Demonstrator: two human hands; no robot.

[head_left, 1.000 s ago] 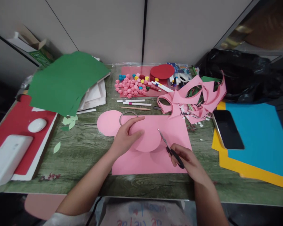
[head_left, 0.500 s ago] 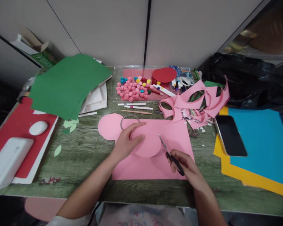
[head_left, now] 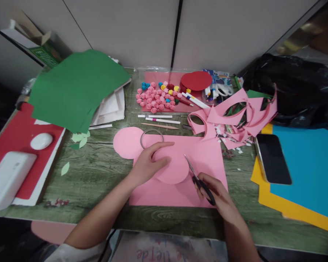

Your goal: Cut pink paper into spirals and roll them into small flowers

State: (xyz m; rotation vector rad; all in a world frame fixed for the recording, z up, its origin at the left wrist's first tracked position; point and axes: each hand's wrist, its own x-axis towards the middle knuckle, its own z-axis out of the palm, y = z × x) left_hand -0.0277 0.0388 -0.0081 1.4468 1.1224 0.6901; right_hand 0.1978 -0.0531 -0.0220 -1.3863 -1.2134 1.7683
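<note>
Only the view has shifted slightly, black bag [head_left: 295, 94], contents hidden, clear package [head_left: 138, 79] with mostly pink balls [head_left: 157, 97], flat pink circle [head_left: 177, 169] held above pink sheet [head_left: 158, 194] by left hand [head_left: 147, 162], right hand [head_left: 221, 191] gripping scissors [head_left: 206, 190] beside the circle's right edge

Through my faraway camera I see a pink circle [head_left: 177, 171], a pink sheet [head_left: 161, 196] and pink scraps [head_left: 217, 115]. The scissors [head_left: 207, 193] have black handles and silver blades. The table [head_left: 84, 196] is green, with dark wavy wood lines and small dark red flowers [head_left: 57, 202]. The little rolls [head_left: 156, 97] are mostly pink, with some blue, yellow and dark red ones. I also see green paper [head_left: 79, 87], blue paper [head_left: 311, 171], yellow paper [head_left: 273, 205] and a phone [head_left: 273, 158] with a black screen.
</note>
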